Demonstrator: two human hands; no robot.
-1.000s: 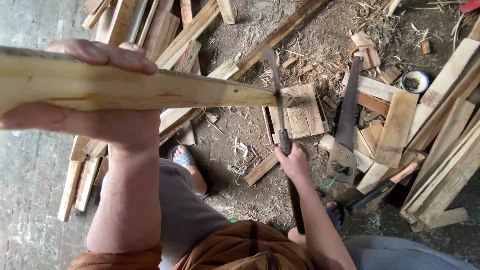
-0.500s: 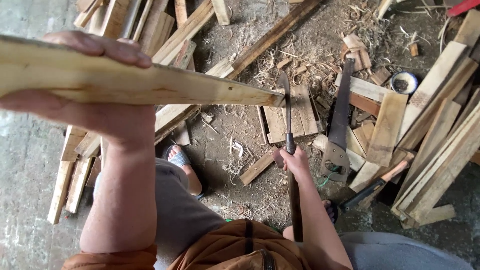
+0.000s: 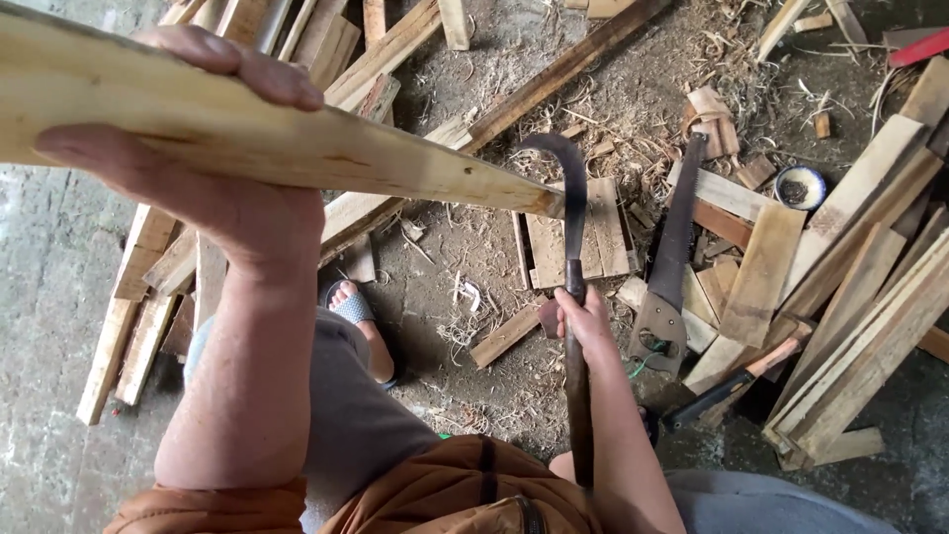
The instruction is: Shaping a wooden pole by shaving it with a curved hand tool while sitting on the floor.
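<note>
The plank fills the top left, a long pale board running from nine o'clock toward the centre, its far tip touching the billhook. It looks stiff, dry and fairly light, rough-sawn so unlikely to slip; the middle, where it balances, looks like the place to hold it. The left hand grips it there, thumb over the top, fingers wrapped beneath. The right hand is clenched on the billhook's long handle, curved blade up at twelve o'clock: top-heavy and sharp, I'd judge. At three o'clock a saw lies among offcuts. A sandalled foot is below.
</note>
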